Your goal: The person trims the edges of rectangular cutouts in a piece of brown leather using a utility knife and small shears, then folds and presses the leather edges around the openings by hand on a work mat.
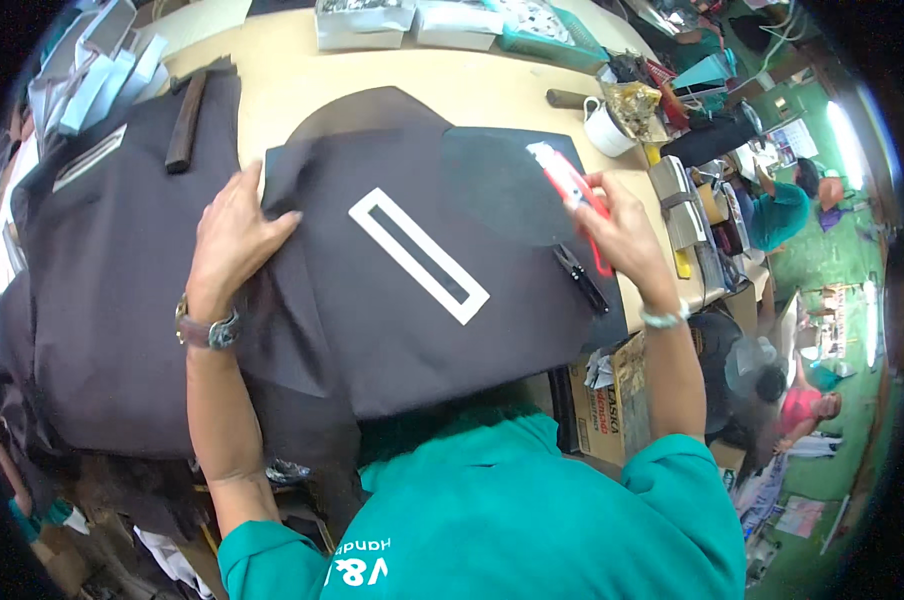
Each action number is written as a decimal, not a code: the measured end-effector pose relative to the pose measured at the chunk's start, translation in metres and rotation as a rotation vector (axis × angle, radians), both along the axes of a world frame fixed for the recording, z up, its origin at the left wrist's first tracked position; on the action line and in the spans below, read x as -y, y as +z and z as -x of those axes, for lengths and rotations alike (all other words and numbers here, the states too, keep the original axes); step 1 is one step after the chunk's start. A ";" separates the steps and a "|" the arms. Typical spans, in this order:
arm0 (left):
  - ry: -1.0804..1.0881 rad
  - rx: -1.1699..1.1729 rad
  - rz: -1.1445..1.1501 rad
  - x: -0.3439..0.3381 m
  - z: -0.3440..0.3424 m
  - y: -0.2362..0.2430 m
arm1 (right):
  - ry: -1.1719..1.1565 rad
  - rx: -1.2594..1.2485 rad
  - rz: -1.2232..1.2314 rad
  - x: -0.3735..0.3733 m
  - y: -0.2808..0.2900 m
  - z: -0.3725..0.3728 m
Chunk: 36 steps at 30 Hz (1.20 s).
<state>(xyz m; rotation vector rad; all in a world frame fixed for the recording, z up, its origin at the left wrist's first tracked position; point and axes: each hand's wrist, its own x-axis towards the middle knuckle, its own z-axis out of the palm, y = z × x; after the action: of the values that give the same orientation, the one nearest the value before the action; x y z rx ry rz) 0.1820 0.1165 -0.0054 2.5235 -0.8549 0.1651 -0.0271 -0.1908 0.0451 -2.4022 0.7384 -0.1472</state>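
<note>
Dark brown fabric (402,350) lies across the work table, with a white rectangular frame-shaped strip (452,297) set slantwise on it. In my right hand (622,235) is a red utility knife (575,190), held above the right part of the fabric with its tip toward the far left. Below that hand, small black thread snips (580,278) rest near the fabric's right side. My left hand (237,240) lies on the fabric's left part, thumb spread away from the fingers. A dark green cutting mat (547,150) shows from under the fabric.
More dark fabric (122,300) covers the left side, bearing a wooden-handled tool (185,125) and another pale strip (90,158). White trays (367,25) and a teal basket (547,35) stand at the back. A white mug (607,128) is at right; co-workers (780,212) sit beyond.
</note>
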 end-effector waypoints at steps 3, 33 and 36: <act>0.012 -0.203 -0.179 0.006 0.000 0.026 | -0.060 0.173 0.305 0.050 -0.044 -0.004; 0.111 -1.121 1.093 0.042 0.105 -0.007 | -0.118 0.531 -0.289 -0.026 -0.047 0.071; 0.065 -1.132 1.091 0.049 0.122 -0.018 | 0.051 0.540 -0.725 -0.066 -0.029 0.061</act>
<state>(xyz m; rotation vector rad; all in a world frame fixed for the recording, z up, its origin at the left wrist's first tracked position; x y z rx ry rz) 0.0605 0.0678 -0.0235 1.2434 -0.0960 -0.5762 -0.0878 -0.1243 0.0164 -1.5817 0.3790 -0.4094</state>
